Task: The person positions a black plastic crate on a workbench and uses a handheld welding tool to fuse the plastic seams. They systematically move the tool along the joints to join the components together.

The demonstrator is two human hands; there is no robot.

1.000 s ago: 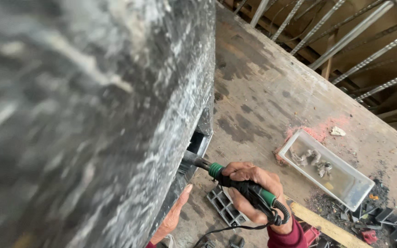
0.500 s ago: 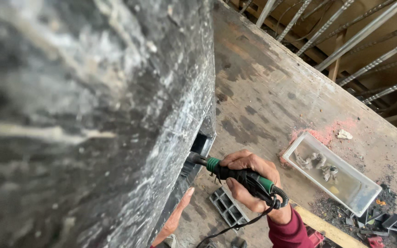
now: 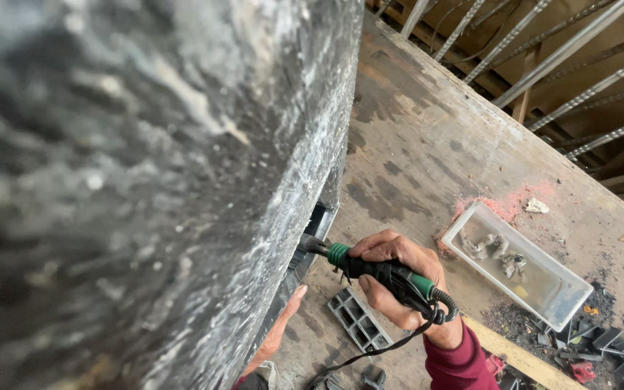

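Right hand (image 3: 399,278) clenched round the green-black tool (image 3: 388,273), long axis aimed up-left into the slot (image 3: 318,222) under the dark slab (image 3: 146,180), left hand (image 3: 279,336) (grip can't tell) lower, flat against the slab, clear tray (image 3: 568,307) to the right.

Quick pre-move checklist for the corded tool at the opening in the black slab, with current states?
1. Grip: right hand wrapped around the green-and-black tool: ok.
2. Tip seated in the opening of the black slab: cannot tell, contact point hidden.
3. Left hand apart from the tip, fingers flat along the slab's lower edge: ok.
4. Cord trails loose across the deck toward the grey grid block: not ok, snag risk.
5. Clear tray apart from the hands: ok.
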